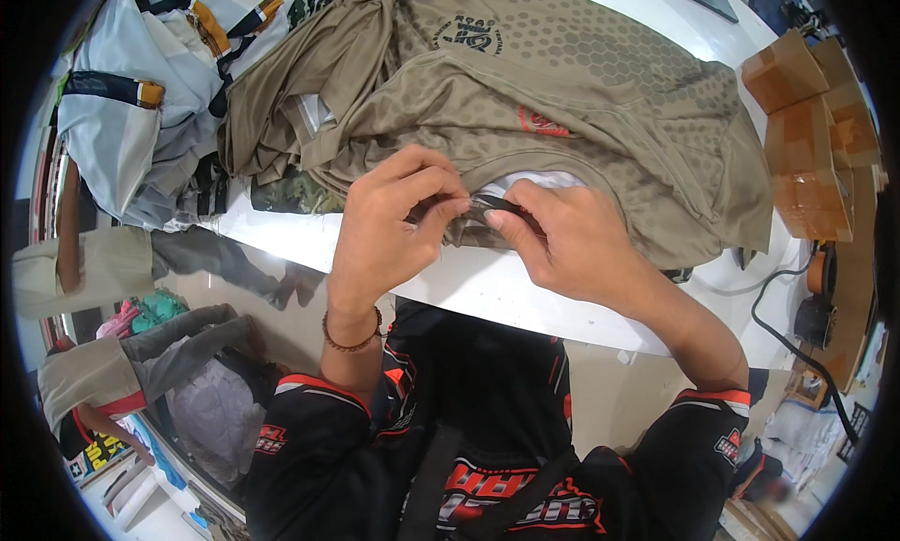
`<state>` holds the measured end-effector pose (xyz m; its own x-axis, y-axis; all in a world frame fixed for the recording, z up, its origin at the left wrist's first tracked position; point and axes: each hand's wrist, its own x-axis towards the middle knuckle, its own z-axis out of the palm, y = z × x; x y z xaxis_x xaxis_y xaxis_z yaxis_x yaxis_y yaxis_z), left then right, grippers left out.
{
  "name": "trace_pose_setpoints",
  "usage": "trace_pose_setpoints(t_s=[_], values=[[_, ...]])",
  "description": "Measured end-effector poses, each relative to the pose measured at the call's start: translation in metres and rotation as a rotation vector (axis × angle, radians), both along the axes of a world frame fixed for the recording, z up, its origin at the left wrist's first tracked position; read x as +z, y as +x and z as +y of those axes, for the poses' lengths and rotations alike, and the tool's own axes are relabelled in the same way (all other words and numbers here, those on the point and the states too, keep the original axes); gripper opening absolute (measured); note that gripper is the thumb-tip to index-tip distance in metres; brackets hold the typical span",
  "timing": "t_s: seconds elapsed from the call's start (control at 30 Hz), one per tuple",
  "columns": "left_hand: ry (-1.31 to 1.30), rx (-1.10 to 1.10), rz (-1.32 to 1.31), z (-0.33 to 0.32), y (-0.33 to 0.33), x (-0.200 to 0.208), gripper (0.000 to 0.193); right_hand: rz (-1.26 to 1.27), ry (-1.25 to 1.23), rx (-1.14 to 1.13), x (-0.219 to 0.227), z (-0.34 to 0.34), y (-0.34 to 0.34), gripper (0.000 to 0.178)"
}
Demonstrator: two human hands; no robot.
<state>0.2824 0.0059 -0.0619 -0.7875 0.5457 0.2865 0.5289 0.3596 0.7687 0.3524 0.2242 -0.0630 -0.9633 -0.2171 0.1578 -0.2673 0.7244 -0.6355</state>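
My left grip (389,220) and right grip (570,239) are pinching thin dark cloth (484,202) at the edge of the olive-brown, hexagon-printed fabric shirt (605,61), probably steadying it.

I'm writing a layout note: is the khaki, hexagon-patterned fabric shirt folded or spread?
Loosely spread: the khaki shirt lies rumpled across the smooth white tabletop, with no neat folded edges.

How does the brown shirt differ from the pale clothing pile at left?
The brown shirt bears a hexagon pattern; the pale clothing pile is mostly plain, with navy and orange trim. The brown shirt lies partly spread out on the table; the pale clothing pile is bunched up. The hands are at the brown shirt, apart from the pale clothing pile. Both look wrinkled.
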Motion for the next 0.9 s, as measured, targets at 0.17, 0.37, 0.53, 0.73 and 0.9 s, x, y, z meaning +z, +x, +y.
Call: trace_pose_setpoints(t_s=[0.17,0.37,0.53,0.73,0.9], values=[[0.029,-0.008,0.055,-0.004,-0.005,-0.003,0.018,-0.01,-0.045,0.04,0.002,0.003,0.0,0.028],[0.054,-0.04,-0.081,-0.002,0.002,0.004,0.022,-0.051,-0.102,0.046,0.005,0.005,-0.003,0.028],[0.004,-0.042,0.096,-0.004,-0.005,-0.008,0.018,-0.018,-0.088,0.04,0.005,0.002,-0.003,0.027],[0.048,0.021,0.106,0.004,-0.002,-0.01,0.015,-0.045,-0.038,0.03,0.007,0.001,-0.003,0.027],[0.097,0.051,0.118,0.007,-0.002,-0.012,0.016,0.004,0.017,0.012,0.002,-0.001,-0.002,0.028]])
